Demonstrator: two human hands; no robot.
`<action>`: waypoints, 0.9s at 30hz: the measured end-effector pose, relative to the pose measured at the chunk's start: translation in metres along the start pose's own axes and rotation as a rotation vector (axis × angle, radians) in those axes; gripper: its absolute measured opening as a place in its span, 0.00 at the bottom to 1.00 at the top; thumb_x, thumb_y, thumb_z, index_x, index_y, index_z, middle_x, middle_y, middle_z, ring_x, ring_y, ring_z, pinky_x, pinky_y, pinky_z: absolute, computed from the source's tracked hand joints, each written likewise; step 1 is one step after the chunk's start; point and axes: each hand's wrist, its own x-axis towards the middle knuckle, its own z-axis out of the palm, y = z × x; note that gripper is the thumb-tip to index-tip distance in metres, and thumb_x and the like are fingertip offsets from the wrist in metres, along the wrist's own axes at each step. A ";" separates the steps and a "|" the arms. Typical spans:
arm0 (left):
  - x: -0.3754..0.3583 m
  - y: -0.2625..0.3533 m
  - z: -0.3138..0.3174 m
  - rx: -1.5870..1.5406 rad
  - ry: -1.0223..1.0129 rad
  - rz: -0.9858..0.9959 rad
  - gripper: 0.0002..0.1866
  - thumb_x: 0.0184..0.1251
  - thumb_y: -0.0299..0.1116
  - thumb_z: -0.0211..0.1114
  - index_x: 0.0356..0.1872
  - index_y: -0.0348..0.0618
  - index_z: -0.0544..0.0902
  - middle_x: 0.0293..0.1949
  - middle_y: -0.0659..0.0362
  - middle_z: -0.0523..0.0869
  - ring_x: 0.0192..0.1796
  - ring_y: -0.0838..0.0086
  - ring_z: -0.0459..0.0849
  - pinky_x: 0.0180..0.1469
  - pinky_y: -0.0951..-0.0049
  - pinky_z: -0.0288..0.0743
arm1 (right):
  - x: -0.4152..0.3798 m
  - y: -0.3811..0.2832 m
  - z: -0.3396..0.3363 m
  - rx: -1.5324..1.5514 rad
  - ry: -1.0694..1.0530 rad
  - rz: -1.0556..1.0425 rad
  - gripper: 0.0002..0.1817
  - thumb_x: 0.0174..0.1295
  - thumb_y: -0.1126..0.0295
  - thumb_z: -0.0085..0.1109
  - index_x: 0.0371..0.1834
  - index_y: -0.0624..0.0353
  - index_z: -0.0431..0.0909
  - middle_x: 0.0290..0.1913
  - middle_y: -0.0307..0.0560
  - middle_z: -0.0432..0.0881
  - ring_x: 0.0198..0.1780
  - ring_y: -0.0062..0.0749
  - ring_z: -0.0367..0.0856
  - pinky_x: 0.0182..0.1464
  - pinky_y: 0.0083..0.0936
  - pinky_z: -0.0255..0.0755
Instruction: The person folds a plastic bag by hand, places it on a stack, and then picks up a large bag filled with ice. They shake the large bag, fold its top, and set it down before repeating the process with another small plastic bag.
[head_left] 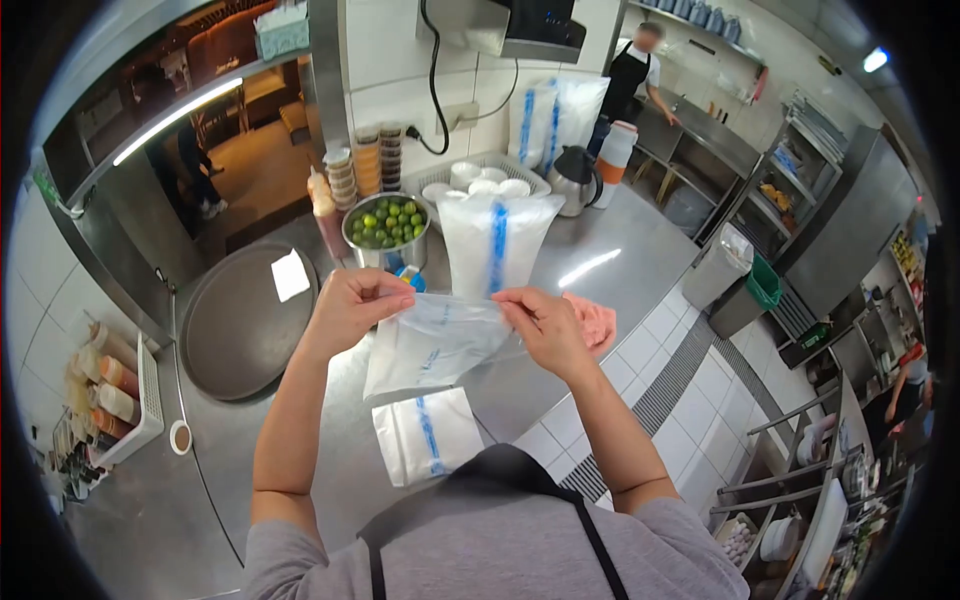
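Note:
My left hand (362, 305) and my right hand (543, 325) pinch the top edge of a translucent plastic bag (430, 350) with blue print, one at each corner. The bag hangs between them above the steel counter. Just below it lies a flat stack of white plastic bags (455, 435) with a blue stripe. Behind my hands stands a full white bag (480, 245) with a blue stripe, upright. A pink cloth (592, 322) lies beside my right hand.
A steel pot of green limes (388, 222), a sauce bottle (327, 215) and a round brown tray (235, 335) stand on the left. Behind are a basket of white cups (485, 180) and a steel jug (575, 180). A person in a black apron (630, 75) stands at the back right.

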 end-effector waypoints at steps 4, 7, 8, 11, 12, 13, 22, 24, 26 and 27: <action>0.011 0.013 0.015 0.065 0.013 -0.002 0.05 0.53 0.30 0.67 0.28 0.40 0.82 0.16 0.68 0.77 0.16 0.90 0.68 0.18 0.87 0.59 | -0.003 -0.017 -0.017 0.129 0.030 -0.266 0.05 0.57 0.75 0.51 0.34 0.64 0.75 0.30 0.41 0.75 0.33 0.24 0.75 0.36 0.19 0.68; 0.018 -0.001 0.033 -0.100 -0.240 -0.056 0.07 0.52 0.30 0.66 0.23 0.41 0.77 0.20 0.68 0.77 0.22 0.90 0.71 0.23 0.87 0.63 | 0.001 -0.025 -0.026 0.340 -0.058 -0.635 0.05 0.57 0.71 0.51 0.30 0.62 0.72 0.28 0.42 0.74 0.31 0.27 0.74 0.34 0.22 0.68; 0.019 0.002 0.041 -0.182 -0.345 -0.019 0.09 0.53 0.31 0.65 0.21 0.41 0.75 0.21 0.68 0.77 0.23 0.89 0.71 0.24 0.87 0.63 | -0.001 -0.018 -0.028 0.337 -0.049 -0.645 0.05 0.57 0.71 0.51 0.30 0.62 0.72 0.28 0.42 0.74 0.31 0.27 0.74 0.34 0.22 0.68; 0.024 0.004 0.080 -0.731 -0.292 0.488 0.12 0.58 0.35 0.62 0.21 0.41 0.73 0.19 0.67 0.74 0.21 0.87 0.70 0.24 0.86 0.63 | -0.012 0.009 -0.026 1.109 -0.415 -0.251 0.07 0.55 0.68 0.53 0.27 0.59 0.69 0.26 0.42 0.73 0.29 0.28 0.71 0.34 0.24 0.65; 0.023 0.008 0.084 -0.725 -0.297 0.493 0.12 0.58 0.35 0.62 0.21 0.41 0.73 0.19 0.67 0.74 0.21 0.87 0.70 0.24 0.86 0.63 | -0.015 0.010 -0.024 1.121 -0.327 -0.149 0.07 0.54 0.68 0.54 0.26 0.59 0.68 0.24 0.41 0.71 0.27 0.28 0.69 0.32 0.24 0.63; 0.021 0.013 0.086 -0.942 -0.395 0.428 0.11 0.57 0.34 0.61 0.21 0.41 0.72 0.20 0.65 0.73 0.21 0.85 0.69 0.23 0.85 0.62 | -0.016 0.010 -0.023 1.130 -0.240 -0.047 0.08 0.53 0.68 0.54 0.26 0.58 0.68 0.23 0.40 0.69 0.26 0.27 0.67 0.30 0.24 0.62; 0.034 0.015 0.061 -0.597 -0.214 0.123 0.09 0.62 0.34 0.56 0.28 0.38 0.77 0.21 0.64 0.76 0.21 0.82 0.72 0.25 0.82 0.68 | 0.007 -0.006 -0.059 0.628 0.109 0.127 0.05 0.55 0.71 0.51 0.26 0.60 0.71 0.23 0.37 0.72 0.24 0.20 0.70 0.30 0.18 0.67; 0.050 0.026 0.047 -0.234 -0.082 0.093 0.10 0.60 0.33 0.58 0.32 0.36 0.81 0.22 0.64 0.78 0.24 0.83 0.74 0.28 0.82 0.70 | 0.026 -0.006 -0.072 0.481 0.026 0.165 0.05 0.55 0.71 0.53 0.26 0.60 0.72 0.22 0.37 0.73 0.23 0.19 0.70 0.29 0.17 0.68; 0.070 0.033 0.043 -0.164 -0.020 0.075 0.10 0.60 0.33 0.58 0.32 0.36 0.81 0.20 0.65 0.78 0.23 0.83 0.75 0.27 0.83 0.69 | 0.051 -0.007 -0.082 0.332 -0.055 0.188 0.05 0.55 0.70 0.54 0.26 0.60 0.73 0.22 0.37 0.74 0.21 0.18 0.71 0.28 0.16 0.68; 0.077 0.043 0.044 0.021 0.077 0.017 0.10 0.59 0.34 0.59 0.33 0.37 0.81 0.21 0.65 0.77 0.22 0.84 0.73 0.24 0.84 0.66 | 0.067 -0.004 -0.087 0.316 -0.051 0.194 0.06 0.54 0.70 0.55 0.26 0.61 0.74 0.21 0.37 0.75 0.21 0.17 0.71 0.26 0.15 0.67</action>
